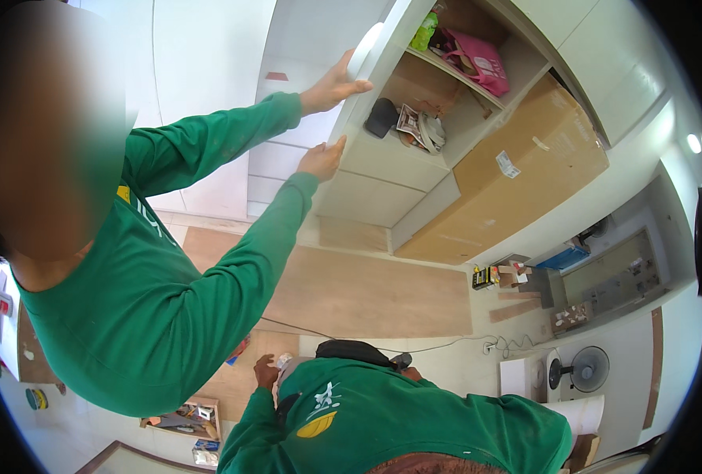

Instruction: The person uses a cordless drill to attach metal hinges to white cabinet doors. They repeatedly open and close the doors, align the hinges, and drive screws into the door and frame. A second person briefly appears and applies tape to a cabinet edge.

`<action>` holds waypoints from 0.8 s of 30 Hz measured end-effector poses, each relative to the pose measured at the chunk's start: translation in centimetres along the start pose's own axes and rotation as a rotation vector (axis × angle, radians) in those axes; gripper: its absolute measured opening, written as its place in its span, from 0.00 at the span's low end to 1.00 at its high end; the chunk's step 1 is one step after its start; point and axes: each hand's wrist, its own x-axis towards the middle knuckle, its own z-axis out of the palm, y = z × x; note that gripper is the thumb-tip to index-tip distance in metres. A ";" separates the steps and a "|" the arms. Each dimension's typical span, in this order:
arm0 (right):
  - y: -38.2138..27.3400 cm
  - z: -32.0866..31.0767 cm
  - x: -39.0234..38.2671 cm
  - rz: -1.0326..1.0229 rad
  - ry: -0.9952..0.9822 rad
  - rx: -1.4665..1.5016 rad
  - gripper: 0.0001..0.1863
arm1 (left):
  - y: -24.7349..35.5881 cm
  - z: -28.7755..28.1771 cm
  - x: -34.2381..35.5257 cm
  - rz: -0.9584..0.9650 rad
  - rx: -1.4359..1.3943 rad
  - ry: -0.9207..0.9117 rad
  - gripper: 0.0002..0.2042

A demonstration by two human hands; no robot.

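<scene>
My left hand [266, 371] is low beside my waist, its fingers curled against a small whitish thing [284, 363] that I cannot make out. My right hand [412, 374] is mostly hidden by my green shirt. Its fingers appear closed next to a dark grey thing [401, 360], whose kind I cannot tell. A black bundle [357, 351] shows at my waist between the hands. To my left, a co-worker in a green long-sleeved shirt holds the edge of a white cabinet panel [360, 88] with both hands.
Open shelves [477, 88] hold a pink bag [477, 62], a dark cap [381, 118] and papers. A big cardboard sheet [525, 170] leans beside them. Brown boards [374, 292] cover the floor, crossed by a cable. A fan [589, 369] stands right; a tool box [185, 420] lies lower left.
</scene>
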 end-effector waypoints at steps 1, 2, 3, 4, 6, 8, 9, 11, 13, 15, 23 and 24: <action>-0.1 -0.2 0.5 -0.017 0.000 -0.025 0.40 | 0.1 0.2 -0.1 0.006 0.002 -0.006 0.08; 0.1 -0.4 0.7 -0.008 0.009 -0.022 0.39 | 0.1 0.5 -0.3 0.015 0.011 -0.017 0.08; -0.1 0.5 0.9 -0.009 0.003 0.012 0.39 | 0.8 0.1 0.0 0.036 0.051 -0.031 0.08; -0.3 0.5 1.2 -0.003 0.009 0.028 0.39 | 1.6 0.3 -0.3 0.054 0.075 -0.060 0.08; -0.3 0.4 2.4 -0.031 -0.008 0.001 0.39 | 3.4 0.9 -0.3 0.054 0.098 -0.166 0.09; 0.1 0.4 3.5 -0.059 -0.004 -0.015 0.39 | 5.9 2.3 -0.1 0.175 0.092 -0.291 0.11; -0.1 0.7 4.1 -0.082 0.003 -0.013 0.38 | 7.4 3.0 0.2 0.250 0.079 -0.353 0.12; 1.4 0.3 5.3 -0.149 0.009 -0.088 0.38 | 10.6 5.3 0.2 0.400 0.037 -0.493 0.15; 2.4 -0.3 6.7 -0.318 -0.011 -0.241 0.37 | 13.5 7.4 0.6 0.504 0.048 -0.544 0.17; 0.2 0.4 5.8 -0.486 -0.014 -0.342 0.35 | 15.5 7.8 1.7 0.589 0.178 -0.515 0.17; 0.6 0.9 7.7 -0.122 0.085 -0.171 0.34 | 12.6 9.1 4.4 0.558 0.380 -0.354 0.16; 0.2 0.9 8.0 -0.116 0.088 -0.156 0.34 | 11.1 8.6 4.7 0.501 0.375 -0.330 0.16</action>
